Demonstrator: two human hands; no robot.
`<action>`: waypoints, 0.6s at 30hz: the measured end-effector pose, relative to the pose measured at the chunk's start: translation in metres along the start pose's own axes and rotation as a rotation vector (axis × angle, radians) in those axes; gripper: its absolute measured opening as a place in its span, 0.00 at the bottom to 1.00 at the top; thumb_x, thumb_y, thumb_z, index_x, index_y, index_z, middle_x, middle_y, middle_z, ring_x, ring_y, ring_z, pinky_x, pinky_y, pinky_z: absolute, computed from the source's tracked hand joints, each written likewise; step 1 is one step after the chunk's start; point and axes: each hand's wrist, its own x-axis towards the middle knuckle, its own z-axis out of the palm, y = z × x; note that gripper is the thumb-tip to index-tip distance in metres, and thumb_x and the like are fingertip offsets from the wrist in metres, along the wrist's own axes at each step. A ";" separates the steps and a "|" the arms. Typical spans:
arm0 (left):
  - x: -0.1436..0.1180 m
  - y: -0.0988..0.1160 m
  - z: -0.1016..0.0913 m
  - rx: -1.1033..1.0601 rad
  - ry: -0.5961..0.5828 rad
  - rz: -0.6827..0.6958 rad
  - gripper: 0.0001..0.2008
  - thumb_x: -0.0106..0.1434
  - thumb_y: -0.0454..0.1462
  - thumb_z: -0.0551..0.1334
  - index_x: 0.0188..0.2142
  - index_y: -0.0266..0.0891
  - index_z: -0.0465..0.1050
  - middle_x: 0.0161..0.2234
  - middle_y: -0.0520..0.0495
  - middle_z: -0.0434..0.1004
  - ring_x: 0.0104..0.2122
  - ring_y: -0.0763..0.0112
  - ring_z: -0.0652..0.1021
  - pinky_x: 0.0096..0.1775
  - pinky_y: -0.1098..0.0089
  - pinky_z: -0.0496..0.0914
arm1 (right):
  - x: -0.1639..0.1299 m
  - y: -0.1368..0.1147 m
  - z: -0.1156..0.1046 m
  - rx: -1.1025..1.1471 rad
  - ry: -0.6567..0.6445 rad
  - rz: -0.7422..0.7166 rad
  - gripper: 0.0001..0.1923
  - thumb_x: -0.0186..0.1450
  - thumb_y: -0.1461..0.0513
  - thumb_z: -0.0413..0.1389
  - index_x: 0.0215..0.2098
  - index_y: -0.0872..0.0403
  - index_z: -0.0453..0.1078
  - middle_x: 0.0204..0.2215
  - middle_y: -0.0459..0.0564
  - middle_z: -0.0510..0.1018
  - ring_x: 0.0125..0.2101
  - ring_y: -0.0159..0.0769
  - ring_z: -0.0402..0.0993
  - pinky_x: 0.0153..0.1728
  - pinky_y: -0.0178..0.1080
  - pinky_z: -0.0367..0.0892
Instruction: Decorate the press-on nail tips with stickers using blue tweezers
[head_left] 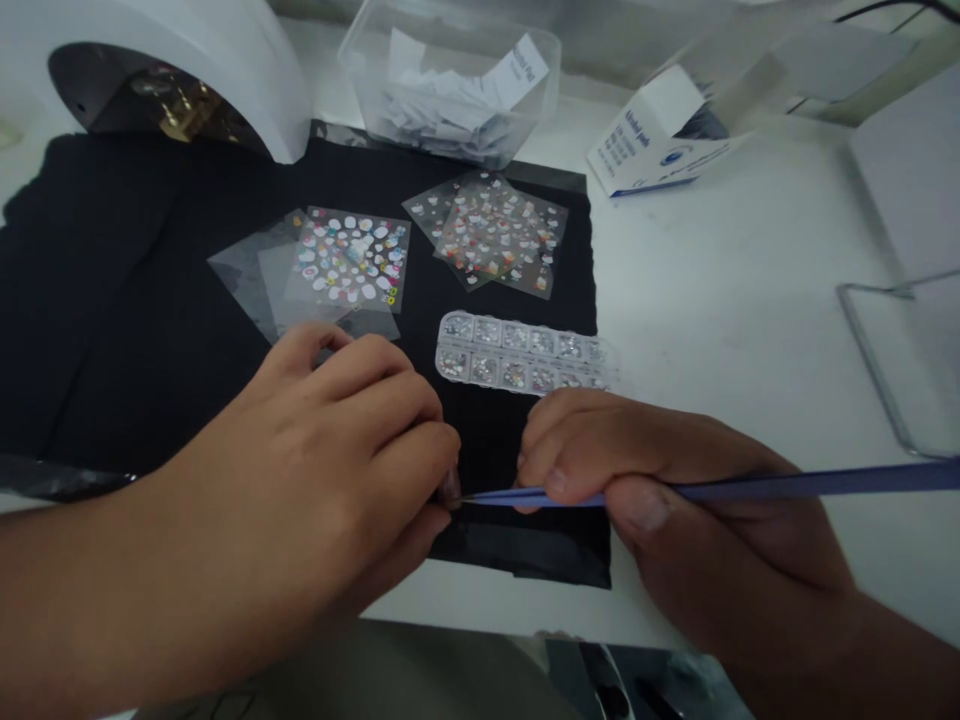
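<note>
My left hand (330, 460) is closed, with a small glossy pinkish piece (450, 487) pinched between thumb and forefinger; most of it is hidden by the fingers. Blue-purple tweezers (750, 485) lie in the closed grip of my right hand (705, 560). Their slim tips point left and reach the pinkish piece; whether they grip anything there is too small to tell. Just beyond my right hand lies a clear case (517, 350) whose several compartments hold tiny sparkly bits. Past my left knuckles, nail sticker sheets (352, 255) with white and coloured shapes overlap.
More clear sticker sheets (499, 230) are fanned out on the black cloth (135, 300). Behind stand a white domed lamp (277, 90), a clear tub (360, 60) of white packets and an alcohol pad box (637, 140). A metal wire frame (870, 370) is at right.
</note>
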 end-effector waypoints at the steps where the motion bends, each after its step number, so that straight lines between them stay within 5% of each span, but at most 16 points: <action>1: 0.000 0.000 0.000 0.001 -0.001 0.001 0.09 0.69 0.38 0.59 0.36 0.40 0.78 0.36 0.48 0.80 0.40 0.54 0.76 0.42 0.50 0.63 | 0.000 0.000 0.000 0.001 -0.001 0.001 0.11 0.71 0.60 0.52 0.37 0.54 0.75 0.28 0.51 0.77 0.28 0.37 0.74 0.29 0.43 0.69; 18: -0.001 -0.001 0.000 -0.004 -0.001 0.005 0.06 0.67 0.38 0.61 0.37 0.40 0.77 0.36 0.50 0.80 0.40 0.53 0.76 0.40 0.49 0.64 | -0.001 0.000 -0.001 0.012 -0.004 0.010 0.10 0.71 0.59 0.52 0.38 0.52 0.75 0.29 0.50 0.77 0.29 0.38 0.74 0.30 0.44 0.70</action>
